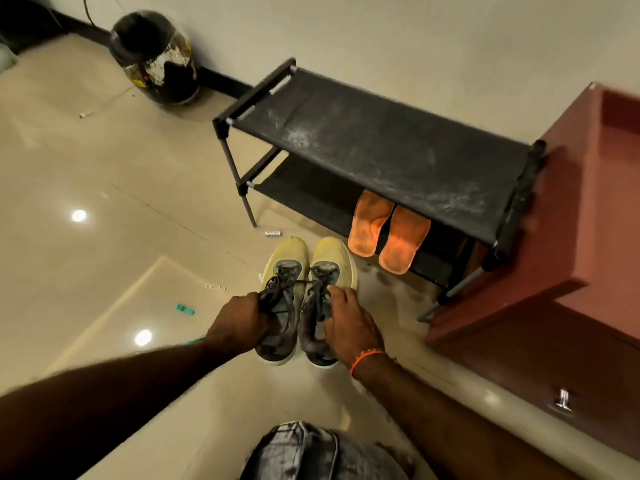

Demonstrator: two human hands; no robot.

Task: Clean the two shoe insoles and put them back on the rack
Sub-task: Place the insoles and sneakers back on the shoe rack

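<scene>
Two orange insoles [388,232] lie side by side on the lower shelf of the black shoe rack [381,140], their long axes running front to back, rounded ends jutting past the shelf's front edge toward the person. Just in front of the rack, a pair of yellow-and-grey shoes [304,296] points toes toward it. The left hand [242,323] grips the left shoe's collar with curled fingers; the right hand [349,323] pinches the right shoe's opening. A reddish cabinet [554,237] touches the rack's right end; a black helmet [156,57] stands well to the rack's left.
</scene>
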